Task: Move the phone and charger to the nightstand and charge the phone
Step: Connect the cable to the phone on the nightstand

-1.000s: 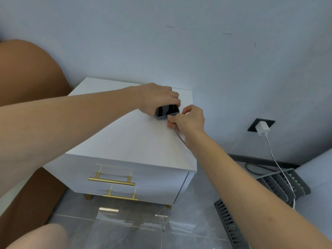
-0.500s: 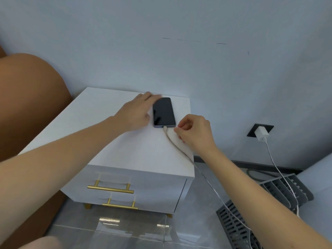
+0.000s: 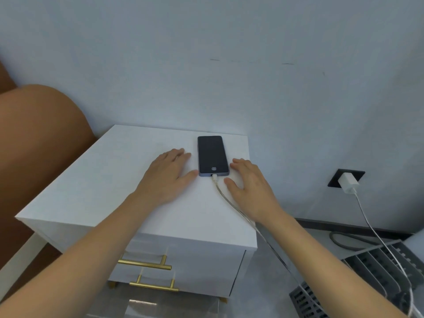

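Head view, from the left: a brown padded headboard fills the left edge, and just beside it stands the white nightstand, its gold drawer handles facing the camera. On that top the left hand lies flat, palm down, fingers spread and holding nothing, its thumb tip touching or nearly touching the lower left corner of the phone. The phone lies face up near the back right corner, screen dark but for a small round icon near its lower edge (possibly a fingerprint prompt, too small to be sure). A white cable is plugged into the phone's near end and trails off the right edge of the nightstand — placed there, I judge, so the lead reaches the wall with slack. The right hand is likewise open and empty, flat beside the phone's right edge, fingertips close to it; the cable runs under or along its wrist. Both hands flank the phone as if squaring it up or letting go. Further right, the white charger sits in a dark wall socket, its lead dropping toward a grey slatted rack on the floor. The task looks essentially done — though nothing on the screen confirms charging.
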Motion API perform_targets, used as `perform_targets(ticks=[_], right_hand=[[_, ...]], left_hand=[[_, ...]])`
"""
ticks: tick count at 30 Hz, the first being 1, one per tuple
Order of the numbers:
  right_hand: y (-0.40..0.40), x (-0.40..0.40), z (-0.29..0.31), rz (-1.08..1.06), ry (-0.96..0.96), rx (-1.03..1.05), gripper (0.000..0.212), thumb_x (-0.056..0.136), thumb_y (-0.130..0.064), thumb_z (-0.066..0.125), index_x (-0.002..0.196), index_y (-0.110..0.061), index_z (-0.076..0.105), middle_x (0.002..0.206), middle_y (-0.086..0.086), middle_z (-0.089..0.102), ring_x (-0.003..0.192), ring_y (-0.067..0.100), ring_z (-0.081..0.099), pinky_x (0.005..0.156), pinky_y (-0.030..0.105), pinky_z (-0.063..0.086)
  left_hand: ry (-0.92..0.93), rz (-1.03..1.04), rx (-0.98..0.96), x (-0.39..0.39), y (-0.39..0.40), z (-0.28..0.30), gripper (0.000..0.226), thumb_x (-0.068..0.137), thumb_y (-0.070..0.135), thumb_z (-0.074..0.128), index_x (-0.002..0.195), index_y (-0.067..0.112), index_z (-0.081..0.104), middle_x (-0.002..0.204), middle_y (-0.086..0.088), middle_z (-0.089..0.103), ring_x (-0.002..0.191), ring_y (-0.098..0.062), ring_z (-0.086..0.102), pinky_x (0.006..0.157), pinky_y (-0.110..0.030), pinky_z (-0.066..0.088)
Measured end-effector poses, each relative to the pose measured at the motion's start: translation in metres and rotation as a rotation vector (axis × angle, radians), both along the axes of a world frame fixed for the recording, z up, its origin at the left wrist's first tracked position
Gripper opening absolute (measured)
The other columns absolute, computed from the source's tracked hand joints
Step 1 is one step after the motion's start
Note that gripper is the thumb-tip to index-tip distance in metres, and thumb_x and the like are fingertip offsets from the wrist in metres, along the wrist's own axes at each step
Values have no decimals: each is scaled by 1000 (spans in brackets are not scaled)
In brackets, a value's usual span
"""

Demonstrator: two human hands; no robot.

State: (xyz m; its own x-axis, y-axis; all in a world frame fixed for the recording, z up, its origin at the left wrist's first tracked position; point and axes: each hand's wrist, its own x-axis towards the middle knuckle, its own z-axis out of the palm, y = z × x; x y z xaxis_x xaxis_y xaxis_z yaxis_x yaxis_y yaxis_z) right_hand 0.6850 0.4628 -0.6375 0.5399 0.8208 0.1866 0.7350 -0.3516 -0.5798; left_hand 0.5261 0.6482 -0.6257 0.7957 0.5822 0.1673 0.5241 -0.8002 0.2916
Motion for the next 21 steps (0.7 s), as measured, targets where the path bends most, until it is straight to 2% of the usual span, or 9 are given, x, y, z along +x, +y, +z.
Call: perform_targets(ticks=[5,10,21], right_hand=[[0,4,-6,3,5,11,57,105,-37,54,157,-16,43,168,-6,35,157,9,20,121,21,15],[2,5,-11,3,7,39,56,105,-35,56,156,-15,45,167,-6,36,157,8,21,118,14,11],[2,3,-10,-11,29,55,54,105,-33,57,155,-15,47,167,-6,37,157,8,23,120,17,13]], left_hand=[[-13,-16,-25,-6,-4,-1,64,99,46,50,158,25,38,168,2,27,155,-19,20,124,-38,19],[-14,-7,-23,-12,-9,-5,66,96,51,52,157,28,39,167,4,28,154,-19,21,124,-41,22],[-15,-2,-10,-15,-17,1,63,95,54,49,153,30,43,165,7,32,152,-17,26,120,-38,28]])
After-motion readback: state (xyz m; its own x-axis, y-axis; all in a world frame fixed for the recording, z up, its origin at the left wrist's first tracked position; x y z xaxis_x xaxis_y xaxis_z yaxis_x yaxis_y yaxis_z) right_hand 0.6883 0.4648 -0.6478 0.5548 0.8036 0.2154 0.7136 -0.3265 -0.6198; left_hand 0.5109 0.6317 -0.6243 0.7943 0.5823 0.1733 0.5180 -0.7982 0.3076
